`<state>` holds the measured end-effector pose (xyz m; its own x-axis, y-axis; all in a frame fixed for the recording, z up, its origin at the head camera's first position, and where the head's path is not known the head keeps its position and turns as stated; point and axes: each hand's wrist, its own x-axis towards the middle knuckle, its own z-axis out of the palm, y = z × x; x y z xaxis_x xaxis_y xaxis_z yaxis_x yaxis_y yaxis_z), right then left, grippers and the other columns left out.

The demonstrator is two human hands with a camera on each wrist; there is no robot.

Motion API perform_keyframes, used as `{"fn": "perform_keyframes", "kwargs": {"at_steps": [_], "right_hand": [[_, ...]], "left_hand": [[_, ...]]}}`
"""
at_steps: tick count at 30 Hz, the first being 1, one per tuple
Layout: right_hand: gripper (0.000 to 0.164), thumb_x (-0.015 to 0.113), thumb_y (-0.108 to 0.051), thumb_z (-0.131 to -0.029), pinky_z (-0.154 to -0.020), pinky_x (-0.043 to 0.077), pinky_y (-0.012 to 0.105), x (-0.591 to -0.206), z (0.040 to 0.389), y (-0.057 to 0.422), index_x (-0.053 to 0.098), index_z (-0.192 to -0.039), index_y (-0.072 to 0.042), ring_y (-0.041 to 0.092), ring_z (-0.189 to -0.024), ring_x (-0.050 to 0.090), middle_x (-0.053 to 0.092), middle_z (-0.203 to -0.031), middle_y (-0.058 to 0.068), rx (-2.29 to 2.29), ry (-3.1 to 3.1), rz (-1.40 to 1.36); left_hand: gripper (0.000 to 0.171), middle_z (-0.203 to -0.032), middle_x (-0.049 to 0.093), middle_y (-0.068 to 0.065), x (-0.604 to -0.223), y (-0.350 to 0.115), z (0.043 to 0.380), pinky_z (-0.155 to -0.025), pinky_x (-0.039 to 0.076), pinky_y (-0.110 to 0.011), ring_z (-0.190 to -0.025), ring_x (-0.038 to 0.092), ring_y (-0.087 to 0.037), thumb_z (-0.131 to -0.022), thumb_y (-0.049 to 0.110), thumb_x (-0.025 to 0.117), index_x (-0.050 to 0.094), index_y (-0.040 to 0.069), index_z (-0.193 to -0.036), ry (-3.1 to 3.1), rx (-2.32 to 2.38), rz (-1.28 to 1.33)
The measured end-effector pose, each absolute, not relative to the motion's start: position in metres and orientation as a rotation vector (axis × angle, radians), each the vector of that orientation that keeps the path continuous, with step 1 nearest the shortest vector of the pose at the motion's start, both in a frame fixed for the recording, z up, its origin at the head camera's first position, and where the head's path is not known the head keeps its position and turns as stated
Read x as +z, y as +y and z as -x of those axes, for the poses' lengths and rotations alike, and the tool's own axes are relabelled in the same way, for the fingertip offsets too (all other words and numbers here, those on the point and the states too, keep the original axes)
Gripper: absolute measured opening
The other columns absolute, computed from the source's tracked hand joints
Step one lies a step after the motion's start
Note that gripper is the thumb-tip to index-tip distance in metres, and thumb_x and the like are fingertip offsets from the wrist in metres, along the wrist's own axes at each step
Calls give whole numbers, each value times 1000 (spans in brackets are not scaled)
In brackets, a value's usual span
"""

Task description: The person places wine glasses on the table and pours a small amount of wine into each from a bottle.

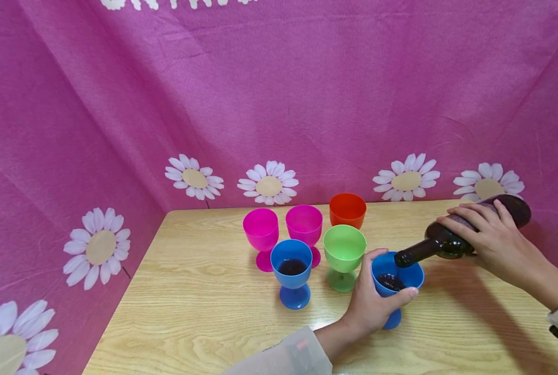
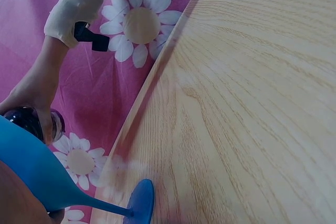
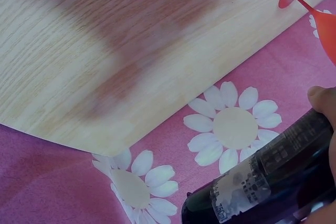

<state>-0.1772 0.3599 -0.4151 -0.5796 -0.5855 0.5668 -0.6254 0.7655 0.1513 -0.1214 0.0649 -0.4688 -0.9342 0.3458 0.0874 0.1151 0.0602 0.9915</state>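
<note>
My right hand [image 1: 494,239] grips a dark glass wine bottle [image 1: 447,240], tilted so its neck points down to the left. The bottle's mouth is over the rim of a blue goblet [image 1: 412,284], which has dark liquid inside. My left hand [image 1: 370,299] holds this goblet around its bowl, thumb on the near side. In the left wrist view the goblet's foot [image 2: 142,203] is at the wooden tabletop. The right wrist view shows the bottle's labelled body [image 3: 262,177], with only part of the hand visible.
Left of my left hand stand a second blue goblet [image 1: 292,284] holding dark liquid and a green goblet [image 1: 344,252]. Behind are two magenta goblets [image 1: 261,232] and an orange-red goblet [image 1: 348,210]. A pink flowered cloth [image 1: 307,104] hangs behind the wooden table [image 1: 189,312].
</note>
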Motion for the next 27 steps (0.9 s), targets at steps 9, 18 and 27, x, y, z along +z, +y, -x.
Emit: {"fn": "perform_keyframes", "kwargs": {"at_steps": [9,18,27], "right_hand": [[80,15,-73,-100,-109,20,83,-414,177,359,58,-138,-18,47,-122,48,58,-128,19,78,-2349,-904],[80,16,-74,-99,-108,21,83,-412,177,359,58,-138,-18,47,-122,48,59,-128,20,74,-2346,-904],[79,14,-73,-100,-110,19,83,-411,176,360,57,-138,-19,47,-122,48,58,-128,20,61,-2355,-903]], "left_hand": [[74,-142,46,16,-469,64,122,-100,48,-33,-128,42,-1,-89,33,78,31,49,-145,2156,1986,-486],[75,-142,46,16,-469,64,122,-99,49,-31,-127,42,-1,-89,33,78,32,49,-145,2141,1996,-490],[74,-142,46,17,-469,64,121,-98,49,-31,-127,42,0,-90,32,79,32,49,-144,2132,2002,-492]]}}
